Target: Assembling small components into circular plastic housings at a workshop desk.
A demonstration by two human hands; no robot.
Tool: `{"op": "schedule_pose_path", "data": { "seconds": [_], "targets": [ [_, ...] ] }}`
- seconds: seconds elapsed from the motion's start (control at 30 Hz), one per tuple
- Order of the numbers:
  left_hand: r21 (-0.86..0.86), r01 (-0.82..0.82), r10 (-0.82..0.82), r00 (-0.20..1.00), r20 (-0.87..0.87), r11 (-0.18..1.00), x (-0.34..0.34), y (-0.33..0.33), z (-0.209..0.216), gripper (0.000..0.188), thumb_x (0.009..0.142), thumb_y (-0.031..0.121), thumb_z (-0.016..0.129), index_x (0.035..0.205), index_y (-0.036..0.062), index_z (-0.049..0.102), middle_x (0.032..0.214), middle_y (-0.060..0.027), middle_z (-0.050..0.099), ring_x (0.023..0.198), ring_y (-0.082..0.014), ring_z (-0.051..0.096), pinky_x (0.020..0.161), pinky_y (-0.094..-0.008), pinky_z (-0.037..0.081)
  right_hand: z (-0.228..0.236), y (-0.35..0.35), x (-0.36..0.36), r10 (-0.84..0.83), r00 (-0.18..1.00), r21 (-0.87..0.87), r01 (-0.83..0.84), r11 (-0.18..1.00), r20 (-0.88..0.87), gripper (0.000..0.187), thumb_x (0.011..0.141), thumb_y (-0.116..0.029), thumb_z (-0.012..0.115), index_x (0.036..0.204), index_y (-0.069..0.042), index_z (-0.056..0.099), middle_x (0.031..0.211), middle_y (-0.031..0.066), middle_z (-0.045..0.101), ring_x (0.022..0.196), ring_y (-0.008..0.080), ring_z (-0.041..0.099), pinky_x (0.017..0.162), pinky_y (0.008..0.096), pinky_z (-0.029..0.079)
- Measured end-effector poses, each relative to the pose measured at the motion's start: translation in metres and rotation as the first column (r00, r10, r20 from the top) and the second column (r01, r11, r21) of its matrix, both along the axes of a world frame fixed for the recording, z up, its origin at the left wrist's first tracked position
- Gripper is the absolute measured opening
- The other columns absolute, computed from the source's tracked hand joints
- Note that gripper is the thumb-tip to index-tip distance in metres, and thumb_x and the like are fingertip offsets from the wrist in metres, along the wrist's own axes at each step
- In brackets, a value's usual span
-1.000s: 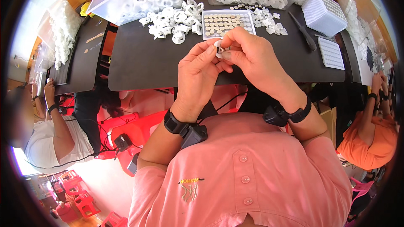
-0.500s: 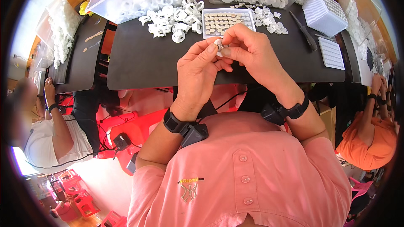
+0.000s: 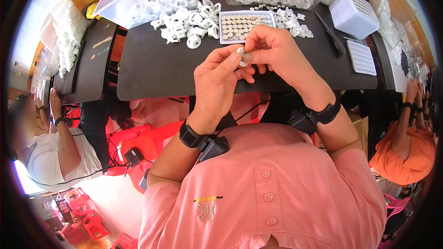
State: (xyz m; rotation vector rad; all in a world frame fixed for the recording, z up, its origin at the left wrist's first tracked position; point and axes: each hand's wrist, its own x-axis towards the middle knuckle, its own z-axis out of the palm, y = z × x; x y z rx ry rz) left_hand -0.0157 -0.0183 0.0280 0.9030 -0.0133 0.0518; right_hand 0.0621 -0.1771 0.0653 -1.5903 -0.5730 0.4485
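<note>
Both my hands meet over the near part of the dark table. Between thumb and fingers, my left hand [image 3: 218, 71] grips a small white plastic part [image 3: 241, 56]. The thumb and forefinger of my right hand [image 3: 272, 48] pinch at the same part from the other side; whether they hold a separate small piece is hidden. Just beyond the fingers lies a white tray [image 3: 223, 41] with rows of small round beige discs [image 3: 240, 25]. Left of it is a heap of white ring-shaped plastic parts [image 3: 194, 23]; on its right, small flat white pieces [image 3: 295, 22] lie scattered.
Clear bins [image 3: 157, 7] of white parts stand at the back. On the right are a dark-handled tool [image 3: 331, 34], a stack of white trays [image 3: 354, 14] and a single tray [image 3: 362, 58]. Other people sit at left [image 3: 64, 157] and right [image 3: 401, 152].
The white part has turned slightly between my fingers. My hands otherwise stay in nearly the same place, and the whole view has shifted a little.
</note>
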Motion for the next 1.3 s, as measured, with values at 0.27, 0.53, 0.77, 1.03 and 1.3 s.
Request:
{"op": "schedule_pose_path", "data": {
  "seconds": [0.27,0.53,0.77,1.03,1.3],
  "targets": [
    [-0.002,0.036,-0.036,0.999,0.025,0.999,-0.001,0.004,-0.007,0.032,0.101,0.018,0.059,0.12,-0.0077,0.059,0.099,-0.0167,0.067,0.083,-0.026,0.065,0.072,-0.0382,0.053,0.001,-0.001,0.002,0.076,0.96,0.078,-0.057,0.995,-0.269,0.011,0.084,-0.002,0.07,0.083,-0.005,0.059,0.07,0.0042,0.064,0.053,0.0096,0.059,0.044,0.0207,0.036],
    [-0.078,0.054,-0.052,0.998,0.023,0.996,0.003,0.007,-0.006,0.028,0.1,0.015,0.061,0.117,-0.0073,0.059,0.099,-0.0172,0.068,0.084,-0.0265,0.068,0.069,-0.0378,0.054,-0.003,0.005,-0.004,0.014,0.969,0.138,0.021,0.99,-0.246,0.014,0.086,-0.008,0.073,0.085,-0.006,0.059,0.07,0.0022,0.064,0.054,0.0093,0.059,0.045,0.0213,0.036],
    [-0.143,0.101,-0.098,0.995,0.024,0.985,0.004,0.013,-0.009,0.031,0.103,0.024,0.055,0.117,-0.0032,0.057,0.092,-0.0149,0.062,0.082,-0.0272,0.063,0.067,-0.0373,0.048,0.013,-0.03,0.041,-0.329,0.879,-0.12,0.389,0.914,0.344,0.009,0.082,-0.013,0.07,0.085,-0.005,0.067,0.073,0.0039,0.066,0.063,0.0142,0.061,0.057,0.0287,0.047],
    [-0.19,0.142,-0.136,0.99,0.046,0.971,0.005,0.015,-0.01,0.028,0.103,0.019,0.055,0.118,-0.005,0.058,0.096,-0.0163,0.064,0.083,-0.0275,0.066,0.067,-0.0381,0.052,-0.001,-0.016,0.067,-0.023,0.709,-0.485,0.505,0.714,0.705,0.011,0.081,-0.018,0.062,0.087,-0.012,0.07,0.081,0.0101,0.07,0.079,0.0317,0.067,0.068,0.0436,0.049],
    [-0.166,0.15,-0.152,0.988,0.005,0.975,0.002,0.015,-0.009,0.03,0.103,0.023,0.055,0.119,-0.0033,0.057,0.094,-0.015,0.063,0.084,-0.0277,0.064,0.066,-0.0365,0.049,0.004,-0.013,0.068,0.032,0.796,-0.587,0.418,0.694,0.604,0.009,0.079,-0.016,0.063,0.084,-0.011,0.068,0.078,0.0108,0.07,0.078,0.0316,0.067,0.067,0.0437,0.049]
  ]
}}
